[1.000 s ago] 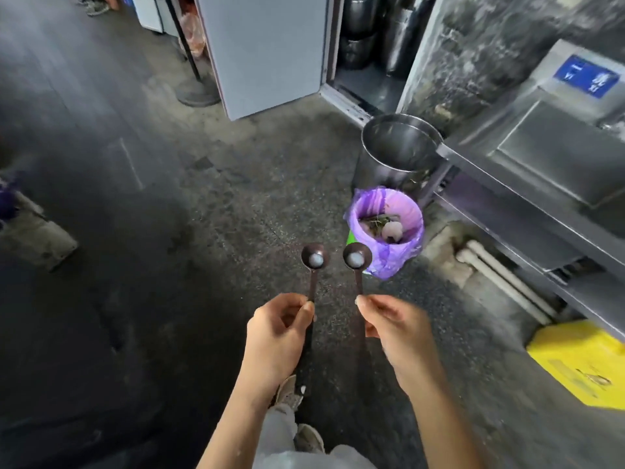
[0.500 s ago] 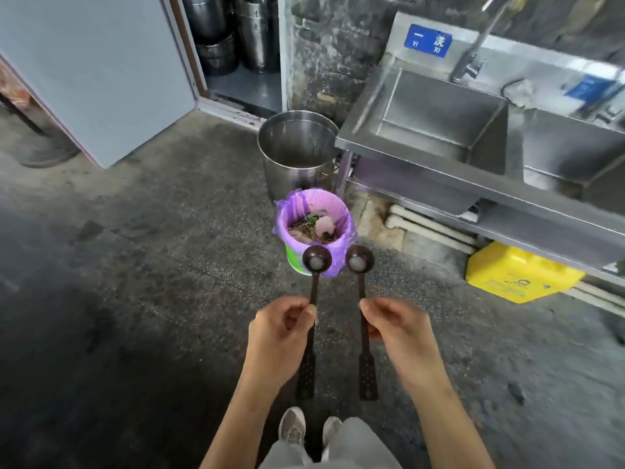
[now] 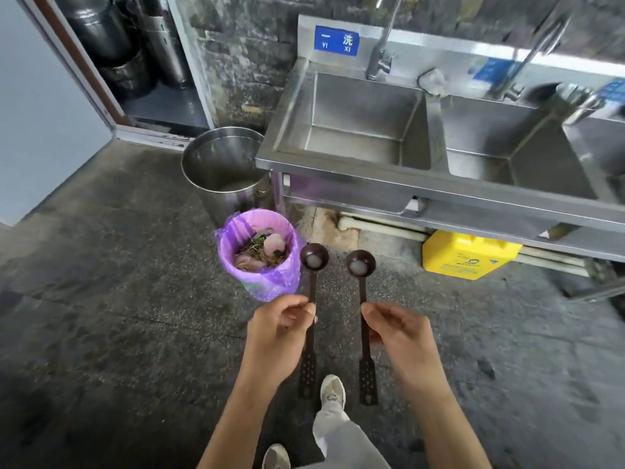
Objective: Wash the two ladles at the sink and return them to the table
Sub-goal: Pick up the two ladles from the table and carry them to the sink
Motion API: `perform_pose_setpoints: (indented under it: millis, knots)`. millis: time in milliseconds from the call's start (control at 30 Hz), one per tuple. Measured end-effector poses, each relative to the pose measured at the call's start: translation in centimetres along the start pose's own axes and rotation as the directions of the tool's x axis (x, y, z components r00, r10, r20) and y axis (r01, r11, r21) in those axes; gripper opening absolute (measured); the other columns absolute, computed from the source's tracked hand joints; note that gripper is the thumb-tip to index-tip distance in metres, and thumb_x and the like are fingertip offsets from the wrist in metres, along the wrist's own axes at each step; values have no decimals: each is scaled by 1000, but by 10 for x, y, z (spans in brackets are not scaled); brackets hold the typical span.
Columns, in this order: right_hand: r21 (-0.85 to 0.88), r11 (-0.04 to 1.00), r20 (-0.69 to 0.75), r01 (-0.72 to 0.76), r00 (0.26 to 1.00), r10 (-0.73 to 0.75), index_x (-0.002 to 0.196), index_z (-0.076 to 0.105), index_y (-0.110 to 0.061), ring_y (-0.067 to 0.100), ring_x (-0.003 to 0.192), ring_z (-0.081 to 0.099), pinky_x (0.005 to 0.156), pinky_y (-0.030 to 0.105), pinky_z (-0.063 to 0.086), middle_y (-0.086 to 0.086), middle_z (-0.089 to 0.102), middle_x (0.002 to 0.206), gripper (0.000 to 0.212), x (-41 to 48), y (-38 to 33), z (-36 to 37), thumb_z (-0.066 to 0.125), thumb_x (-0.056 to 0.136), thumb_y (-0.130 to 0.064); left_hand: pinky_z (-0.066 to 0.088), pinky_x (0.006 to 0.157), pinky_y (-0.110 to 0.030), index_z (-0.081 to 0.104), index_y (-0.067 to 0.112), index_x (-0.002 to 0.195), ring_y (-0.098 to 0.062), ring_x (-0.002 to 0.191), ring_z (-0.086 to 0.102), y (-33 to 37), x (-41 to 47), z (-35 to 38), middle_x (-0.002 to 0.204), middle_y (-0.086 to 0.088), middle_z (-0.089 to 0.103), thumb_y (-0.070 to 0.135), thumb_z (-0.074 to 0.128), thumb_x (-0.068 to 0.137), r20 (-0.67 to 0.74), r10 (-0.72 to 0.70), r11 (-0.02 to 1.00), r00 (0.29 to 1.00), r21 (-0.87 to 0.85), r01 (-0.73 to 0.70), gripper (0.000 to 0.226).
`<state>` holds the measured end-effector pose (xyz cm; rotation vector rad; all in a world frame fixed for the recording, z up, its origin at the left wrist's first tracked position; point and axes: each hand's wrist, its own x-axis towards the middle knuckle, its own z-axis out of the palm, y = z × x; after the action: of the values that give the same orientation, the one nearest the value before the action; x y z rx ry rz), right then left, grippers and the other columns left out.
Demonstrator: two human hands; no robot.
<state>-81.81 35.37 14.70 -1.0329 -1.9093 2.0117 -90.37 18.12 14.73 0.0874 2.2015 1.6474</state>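
I carry two dark brown ladles side by side, bowls pointing away from me. My left hand (image 3: 278,330) pinches the handle of the left ladle (image 3: 313,262). The right ladle (image 3: 360,265) is pinched at its handle by my right hand (image 3: 399,330). Each bowl holds a pale whitish blob. The steel sink (image 3: 338,160) with two basins stands ahead and to the right, with a tap (image 3: 380,52) over the left basin. The ladles hang over the floor, short of the sink's front edge.
A bin lined with a purple bag (image 3: 258,255) full of food scraps stands on the floor just left of the ladles. Behind it is a large steel pot (image 3: 223,164). A yellow jug (image 3: 468,253) lies under the sink. A grey door (image 3: 44,106) is at left.
The view has swung right and closer to the sink, which now fills the upper right. Both hands hold the ladles as before, now beside the purple bin.
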Motion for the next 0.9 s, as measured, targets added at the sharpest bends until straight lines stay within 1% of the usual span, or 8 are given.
perform_pose_setpoints:
  millis: [133,267,333,433,567,733,833,900]
  knots:
    - [-32,999,1,13,1000,-13,82,83,-28,16,68,66,69,33,56,15,77,80,14,38,-17,-30,75,91,-20,54,82,-24,74,20,101,-2,83,74,18,28,35,82,12,78,23,70,91,32,7,1000,999,24,-8,11]
    - [-42,999,33,16,999,-15,86,82,-26,12,68,67,67,27,56,10,78,80,10,71,-29,-55,75,92,-23,50,71,-14,73,28,95,0,82,72,36,54,68,83,14,78,24,70,91,28,26,999,999,43,-27,7]
    - [-28,999,37,18,999,-17,86,82,-23,11,67,65,67,27,55,10,77,79,10,87,-36,-67,75,92,-24,49,70,-14,73,26,98,0,81,72,47,67,85,83,14,78,25,70,91,20,36,998,999,46,-37,8]
    - [-17,1000,25,25,999,-24,85,82,-25,13,68,66,69,32,56,13,77,81,10,109,-46,-81,75,92,-24,49,74,-16,75,23,102,0,81,72,60,83,104,84,15,77,27,71,90,16,37,997,999,60,-38,13]
    - [12,1000,28,20,999,-20,89,82,-26,12,66,66,69,31,55,12,77,80,8,130,-51,-94,75,91,-27,53,77,-22,76,25,101,-2,83,71,71,100,122,86,16,76,29,72,89,11,38,996,999,83,-39,14]
    - [51,999,14,-9,1000,8,88,82,-28,12,67,66,69,31,56,8,79,81,8,156,-59,-100,75,92,-26,50,73,-20,76,22,103,-2,80,71,81,122,138,83,14,77,26,72,90,19,40,995,999,86,-42,15]
    - [81,997,-2,-9,1000,9,87,82,-24,13,67,66,66,28,56,10,79,82,8,174,-63,-100,75,92,-24,56,77,-25,76,21,101,-7,83,73,86,140,143,83,10,78,23,72,89,24,43,996,999,75,-45,12]
    - [88,996,-17,-7,1000,8,86,82,-23,11,65,66,62,22,56,10,79,81,9,184,-66,-97,75,92,-21,56,75,-22,76,24,97,-5,82,73,90,152,146,81,11,78,22,72,90,38,52,996,998,76,-54,9]
